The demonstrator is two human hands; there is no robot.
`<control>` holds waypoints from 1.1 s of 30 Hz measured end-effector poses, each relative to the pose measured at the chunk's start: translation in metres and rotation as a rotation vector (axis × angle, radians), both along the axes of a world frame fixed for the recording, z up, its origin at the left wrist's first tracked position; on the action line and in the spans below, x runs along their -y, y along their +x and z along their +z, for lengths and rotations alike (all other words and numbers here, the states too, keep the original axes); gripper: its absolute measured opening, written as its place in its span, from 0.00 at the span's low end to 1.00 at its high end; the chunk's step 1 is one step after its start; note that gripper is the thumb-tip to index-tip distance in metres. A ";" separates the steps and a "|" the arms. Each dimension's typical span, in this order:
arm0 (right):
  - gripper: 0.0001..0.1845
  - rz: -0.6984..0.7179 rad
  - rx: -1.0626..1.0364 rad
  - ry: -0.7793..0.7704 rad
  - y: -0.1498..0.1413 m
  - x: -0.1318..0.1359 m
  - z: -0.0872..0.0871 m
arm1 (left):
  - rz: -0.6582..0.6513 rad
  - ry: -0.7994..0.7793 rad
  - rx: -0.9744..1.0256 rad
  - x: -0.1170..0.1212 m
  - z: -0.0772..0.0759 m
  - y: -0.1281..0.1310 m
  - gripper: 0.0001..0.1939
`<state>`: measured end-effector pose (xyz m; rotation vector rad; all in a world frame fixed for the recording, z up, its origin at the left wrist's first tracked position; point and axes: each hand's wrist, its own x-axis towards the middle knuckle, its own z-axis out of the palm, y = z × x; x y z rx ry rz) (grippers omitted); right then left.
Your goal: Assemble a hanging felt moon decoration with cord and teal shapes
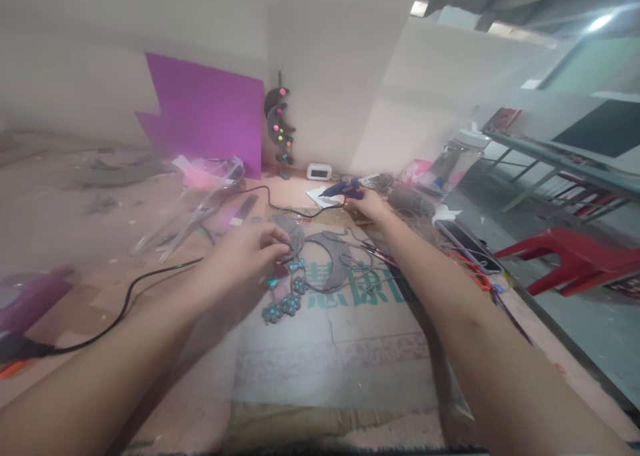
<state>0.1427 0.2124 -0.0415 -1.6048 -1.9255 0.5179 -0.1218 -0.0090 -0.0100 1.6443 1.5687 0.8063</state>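
My left hand (pixel 247 249) rests on the near end of a grey crescent-shaped craft piece (pixel 320 259), its fingers curled onto the grey material beside a cluster of small teal beads (pixel 287 296). My right hand (pixel 367 204) reaches far forward and grips a blue glue gun (pixel 345 189), whose tip points left over a white scrap of paper (pixel 320 197). The gun's black cord (pixel 150 283) runs left across the table. The crescent lies on a printed cardboard sheet (pixel 345 349).
A purple sheet (pixel 205 119) leans on the back wall beside a finished dark crescent ornament (pixel 281 126) and a small white clock (pixel 319 171). Clear plastic bags (pixel 200 189) lie at left, a phone (pixel 467 243) and clutter at right, and a red stool (pixel 575 256) beyond the table edge.
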 end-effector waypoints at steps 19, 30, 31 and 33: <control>0.13 0.309 -0.388 -0.102 0.035 0.177 0.048 | -0.154 -0.131 0.290 0.011 0.003 0.019 0.09; 0.19 0.412 -0.216 -0.208 0.039 0.214 0.024 | -0.207 -0.113 0.226 0.013 -0.007 0.020 0.09; 0.20 0.418 -0.209 -0.203 0.039 0.213 0.023 | -0.206 -0.122 0.236 0.013 -0.007 0.021 0.09; 0.23 0.396 -0.206 -0.189 0.041 0.211 0.018 | -0.199 -0.136 0.248 0.013 -0.007 0.021 0.10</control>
